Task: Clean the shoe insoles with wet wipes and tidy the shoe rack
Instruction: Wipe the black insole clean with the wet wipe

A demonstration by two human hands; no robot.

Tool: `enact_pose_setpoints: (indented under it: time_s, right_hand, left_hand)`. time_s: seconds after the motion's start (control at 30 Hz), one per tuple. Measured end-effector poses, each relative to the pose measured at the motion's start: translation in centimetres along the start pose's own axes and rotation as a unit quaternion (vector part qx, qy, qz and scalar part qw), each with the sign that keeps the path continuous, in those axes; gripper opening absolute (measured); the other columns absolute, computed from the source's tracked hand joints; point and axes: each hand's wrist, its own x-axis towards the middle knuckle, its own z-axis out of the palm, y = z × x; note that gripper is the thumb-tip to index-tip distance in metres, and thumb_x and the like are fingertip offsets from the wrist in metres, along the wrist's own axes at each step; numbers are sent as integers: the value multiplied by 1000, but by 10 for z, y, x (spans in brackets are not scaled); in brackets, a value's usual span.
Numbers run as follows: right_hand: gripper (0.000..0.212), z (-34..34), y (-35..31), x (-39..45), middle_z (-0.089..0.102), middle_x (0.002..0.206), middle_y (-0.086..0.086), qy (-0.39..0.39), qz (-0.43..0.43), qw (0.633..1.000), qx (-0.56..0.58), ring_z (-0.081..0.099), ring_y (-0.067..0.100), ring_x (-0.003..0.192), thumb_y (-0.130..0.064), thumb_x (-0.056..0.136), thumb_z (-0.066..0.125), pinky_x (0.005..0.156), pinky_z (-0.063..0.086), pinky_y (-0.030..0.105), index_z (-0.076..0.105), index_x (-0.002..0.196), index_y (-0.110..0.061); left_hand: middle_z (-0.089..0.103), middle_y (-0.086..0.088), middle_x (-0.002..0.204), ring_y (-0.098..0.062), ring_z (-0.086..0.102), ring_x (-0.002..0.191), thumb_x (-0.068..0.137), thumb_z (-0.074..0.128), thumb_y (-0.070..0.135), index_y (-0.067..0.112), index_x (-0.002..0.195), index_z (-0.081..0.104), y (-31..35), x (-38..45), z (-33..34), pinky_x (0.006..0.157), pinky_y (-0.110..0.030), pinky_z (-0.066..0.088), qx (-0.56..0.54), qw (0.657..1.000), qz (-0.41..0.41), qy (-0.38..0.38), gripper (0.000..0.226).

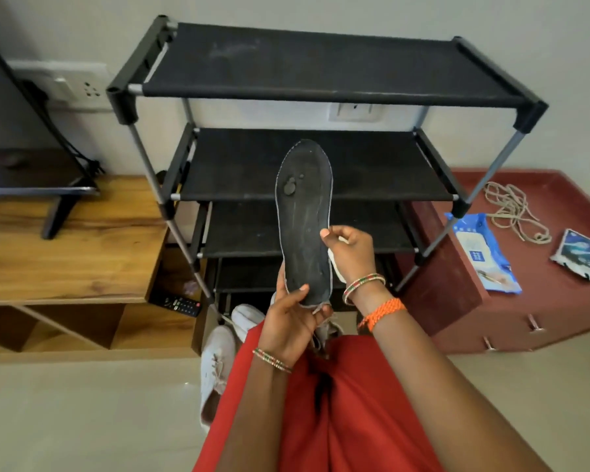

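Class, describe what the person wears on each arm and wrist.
Both forearms are bare, with no sleeves. The left hand has a thin beaded bangle of red, green and white at the wrist. The right hand has similar beaded bangles, plus a braided orange thread band further up.

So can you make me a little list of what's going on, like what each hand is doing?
left hand: holds heel end of black insole
right hand: grips white wet wipe at insole's right edge
shoe rack: shelves in view hold no shoes
wet wipes pack: on red cabinet
white shoes: on floor by rack
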Motion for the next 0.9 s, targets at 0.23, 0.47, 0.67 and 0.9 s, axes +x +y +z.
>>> enact_pose_setpoints:
  time_s: [0.23,0.47,0.67,0.9]
  right_hand:
    - [10,10,13,7,69,88,6,-55,-16,996,-67,64,19,90,-14,84,68,85,50,31,71,89,-6]
    - [34,-4,-3,-4,61,75,-4,-21,109,993,-36,53,7,69,-41,90,56,64,41,24,68,83,-9]
    - [19,-5,-23,-22,53,74,6,-142,199,949,199,54,13,59,5,86,53,50,40,24,55,101,-6]
    - [28,8,-7,-37,68,90,5,-35,-144,984,-96,64,14,81,10,74,59,64,51,16,68,94,-8]
  left_hand:
    - [60,-11,115,-24,59,96,89,45,45,11,123,52,-1,14,-19,70,-37,53,-76,996,-41,-6,49]
    - [58,-15,118,-22,53,83,79,35,74,10,126,52,-7,22,-29,54,-26,43,-107,993,-46,-17,81]
    - [60,-9,102,-22,52,78,83,37,60,10,114,56,-7,22,-34,51,-24,40,-133,989,-56,-26,62]
    - [63,-13,117,-30,63,102,83,43,49,8,117,61,-4,18,-39,84,-42,52,-167,985,-32,-30,56]
